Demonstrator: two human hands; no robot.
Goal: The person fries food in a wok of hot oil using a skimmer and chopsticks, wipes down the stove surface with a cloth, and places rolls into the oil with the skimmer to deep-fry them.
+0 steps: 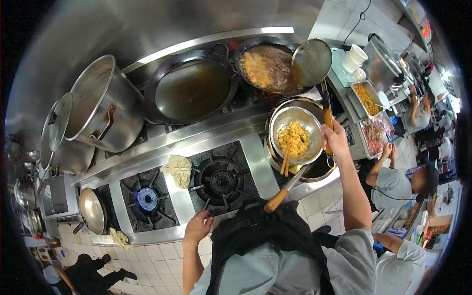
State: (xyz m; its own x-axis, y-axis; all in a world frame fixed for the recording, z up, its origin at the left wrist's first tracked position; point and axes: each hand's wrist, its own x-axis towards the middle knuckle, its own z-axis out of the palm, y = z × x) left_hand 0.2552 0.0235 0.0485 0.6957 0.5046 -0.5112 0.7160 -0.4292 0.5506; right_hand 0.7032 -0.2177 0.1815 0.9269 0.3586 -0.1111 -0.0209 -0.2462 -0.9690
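My right hand (335,140) is closed around the wooden handle of a round mesh skimmer (312,61). The skimmer's head hangs over the right edge of a wok (268,64) of brown liquid and orange-yellow food. Below my right hand, a metal strainer bowl (276,123) with yellow fried food (296,140) and wooden chopsticks (286,162) rests over a larger pan. A wooden handle (279,199) points from it toward me. My left hand (198,227) is at the stove's front edge, fingers apart and holding nothing visible, near a burner (222,181).
A blue flame burns on the left burner (147,198). A cloth (178,171) lies between burners. Another wok (194,91) of dark liquid and a tall pot (110,108) stand behind. Food trays (366,98) are at right, where a co-worker (393,182) works.
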